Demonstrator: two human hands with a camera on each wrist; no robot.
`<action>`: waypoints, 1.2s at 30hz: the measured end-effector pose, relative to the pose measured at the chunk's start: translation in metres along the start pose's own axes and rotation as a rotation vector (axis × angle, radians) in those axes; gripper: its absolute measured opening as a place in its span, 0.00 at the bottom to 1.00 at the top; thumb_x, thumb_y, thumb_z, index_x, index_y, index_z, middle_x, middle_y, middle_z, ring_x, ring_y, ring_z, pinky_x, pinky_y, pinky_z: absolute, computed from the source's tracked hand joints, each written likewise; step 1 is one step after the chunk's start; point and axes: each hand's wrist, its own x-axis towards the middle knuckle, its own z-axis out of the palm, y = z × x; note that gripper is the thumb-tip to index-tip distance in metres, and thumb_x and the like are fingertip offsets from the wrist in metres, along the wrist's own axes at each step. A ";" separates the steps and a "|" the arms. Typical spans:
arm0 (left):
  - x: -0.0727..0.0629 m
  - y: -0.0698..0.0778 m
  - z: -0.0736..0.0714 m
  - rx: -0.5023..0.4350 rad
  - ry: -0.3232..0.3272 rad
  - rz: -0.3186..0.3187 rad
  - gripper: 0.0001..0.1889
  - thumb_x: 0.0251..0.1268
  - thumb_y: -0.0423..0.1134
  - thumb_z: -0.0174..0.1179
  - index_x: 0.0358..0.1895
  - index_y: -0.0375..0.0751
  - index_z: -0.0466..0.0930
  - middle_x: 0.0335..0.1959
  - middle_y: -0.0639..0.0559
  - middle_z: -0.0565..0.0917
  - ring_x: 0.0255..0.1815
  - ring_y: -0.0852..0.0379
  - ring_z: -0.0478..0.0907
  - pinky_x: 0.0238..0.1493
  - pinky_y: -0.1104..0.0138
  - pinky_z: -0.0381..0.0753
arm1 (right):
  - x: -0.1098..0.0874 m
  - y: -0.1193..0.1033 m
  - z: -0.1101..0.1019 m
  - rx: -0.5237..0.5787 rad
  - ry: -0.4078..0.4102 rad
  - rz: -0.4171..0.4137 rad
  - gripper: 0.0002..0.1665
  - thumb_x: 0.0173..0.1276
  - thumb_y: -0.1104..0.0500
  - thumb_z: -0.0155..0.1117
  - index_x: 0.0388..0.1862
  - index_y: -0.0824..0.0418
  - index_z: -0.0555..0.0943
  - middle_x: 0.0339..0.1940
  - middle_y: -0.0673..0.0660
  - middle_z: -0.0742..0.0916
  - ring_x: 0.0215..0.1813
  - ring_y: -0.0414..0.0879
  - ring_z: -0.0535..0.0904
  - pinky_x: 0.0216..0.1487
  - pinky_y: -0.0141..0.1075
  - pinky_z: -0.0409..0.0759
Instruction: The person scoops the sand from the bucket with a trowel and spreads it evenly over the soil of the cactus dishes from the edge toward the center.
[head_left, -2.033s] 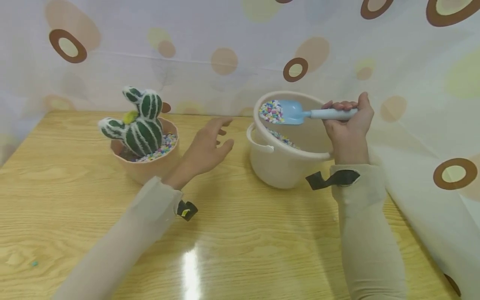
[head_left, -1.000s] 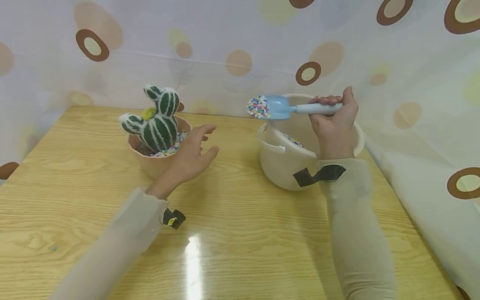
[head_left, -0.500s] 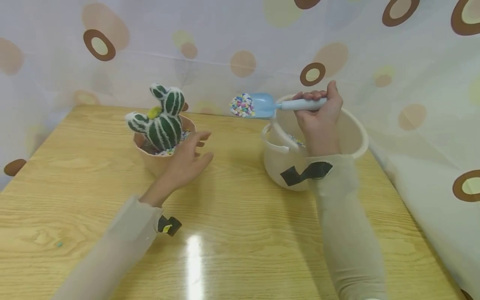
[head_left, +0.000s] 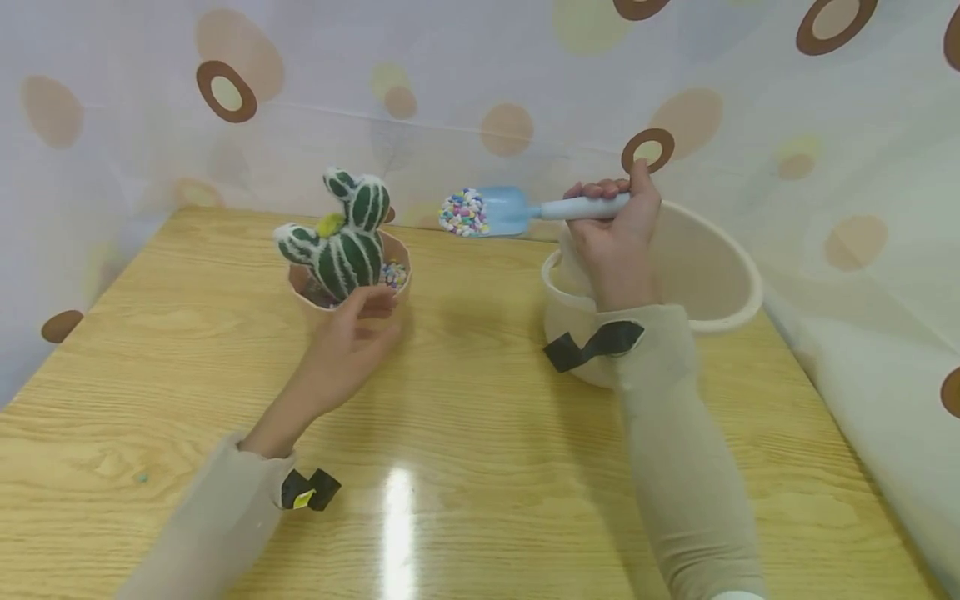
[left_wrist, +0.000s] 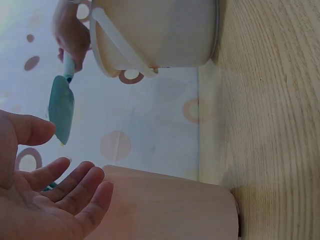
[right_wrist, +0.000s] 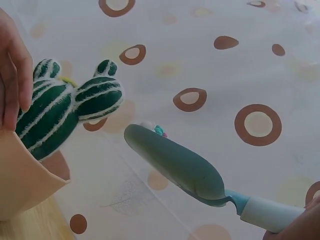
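Note:
My right hand (head_left: pixel 618 242) grips the pale handle of a light blue hand trowel (head_left: pixel 506 210), held level with its blade pointing left. Small multicoloured pebbles (head_left: pixel 464 212) fill the front of the blade. Behind the right wrist stands a cream bucket (head_left: pixel 720 267) with its handle hanging at the side. On the left, a pinkish pot (left_wrist: pixel 170 207) holds a green and white plush cactus (head_left: pixel 351 254) with pebbles around its base. My left hand (head_left: pixel 333 354) is at the near side of this pot, fingers loosely bent and holding nothing; in the right wrist view its fingers overlap the rim.
A wooden table (head_left: pixel 450 400) bears both containers. Behind and to the right hangs a white cloth (head_left: pixel 450 83) with brown and yellow circles. A tiny green speck (head_left: pixel 142 477) lies on the table at the left.
The right hand has carried the loaded trowel left, from over the bucket to between bucket and pot. My left hand has drawn toward the pot's near side. The head view has turned left.

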 end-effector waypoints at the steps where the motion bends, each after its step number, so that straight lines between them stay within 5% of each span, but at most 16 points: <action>1: -0.002 0.000 -0.001 0.005 0.009 -0.007 0.22 0.70 0.36 0.52 0.62 0.30 0.65 0.59 0.35 0.74 0.61 0.42 0.71 0.60 0.51 0.74 | 0.000 0.002 0.000 -0.004 0.002 0.004 0.30 0.72 0.49 0.54 0.12 0.61 0.61 0.09 0.53 0.65 0.14 0.46 0.60 0.32 0.37 0.63; 8: -0.016 -0.005 -0.010 0.017 0.080 -0.024 0.17 0.69 0.34 0.51 0.59 0.32 0.68 0.55 0.38 0.77 0.57 0.46 0.73 0.58 0.54 0.75 | 0.004 0.016 -0.004 -0.066 -0.003 0.029 0.30 0.72 0.48 0.54 0.13 0.61 0.61 0.10 0.53 0.65 0.15 0.45 0.61 0.35 0.36 0.63; 14: -0.019 -0.009 -0.015 0.020 0.164 -0.045 0.14 0.68 0.29 0.48 0.55 0.31 0.70 0.50 0.38 0.78 0.51 0.53 0.75 0.48 0.77 0.74 | 0.007 0.028 -0.006 -0.094 -0.002 0.031 0.30 0.73 0.48 0.53 0.13 0.60 0.61 0.09 0.52 0.65 0.16 0.45 0.61 0.36 0.36 0.63; 17: -0.018 -0.010 -0.017 0.038 0.214 -0.050 0.13 0.68 0.29 0.48 0.53 0.29 0.70 0.47 0.38 0.77 0.48 0.55 0.73 0.45 0.79 0.72 | 0.007 0.034 -0.007 -0.101 0.000 0.012 0.30 0.73 0.49 0.53 0.13 0.60 0.61 0.09 0.52 0.65 0.16 0.45 0.60 0.35 0.35 0.63; 25: -0.010 -0.021 -0.017 0.085 0.466 -0.086 0.10 0.64 0.30 0.50 0.46 0.29 0.67 0.39 0.46 0.71 0.40 0.60 0.68 0.36 0.80 0.68 | 0.010 0.046 -0.014 -0.091 0.002 -0.017 0.28 0.74 0.52 0.51 0.13 0.60 0.61 0.09 0.52 0.65 0.16 0.45 0.60 0.33 0.34 0.62; 29: -0.005 -0.027 -0.016 0.002 0.519 -0.173 0.17 0.65 0.35 0.52 0.51 0.31 0.60 0.46 0.48 0.64 0.47 0.57 0.64 0.42 0.73 0.67 | 0.011 0.051 -0.018 -0.112 -0.001 -0.059 0.28 0.74 0.53 0.51 0.12 0.59 0.61 0.08 0.52 0.65 0.15 0.45 0.60 0.31 0.33 0.62; 36: -0.001 -0.033 -0.020 -0.201 0.461 -0.255 0.37 0.67 0.42 0.52 0.72 0.37 0.42 0.73 0.42 0.49 0.71 0.44 0.53 0.68 0.52 0.63 | 0.011 0.061 -0.018 -0.132 -0.020 -0.086 0.28 0.74 0.54 0.51 0.12 0.59 0.61 0.08 0.52 0.66 0.14 0.44 0.61 0.29 0.32 0.62</action>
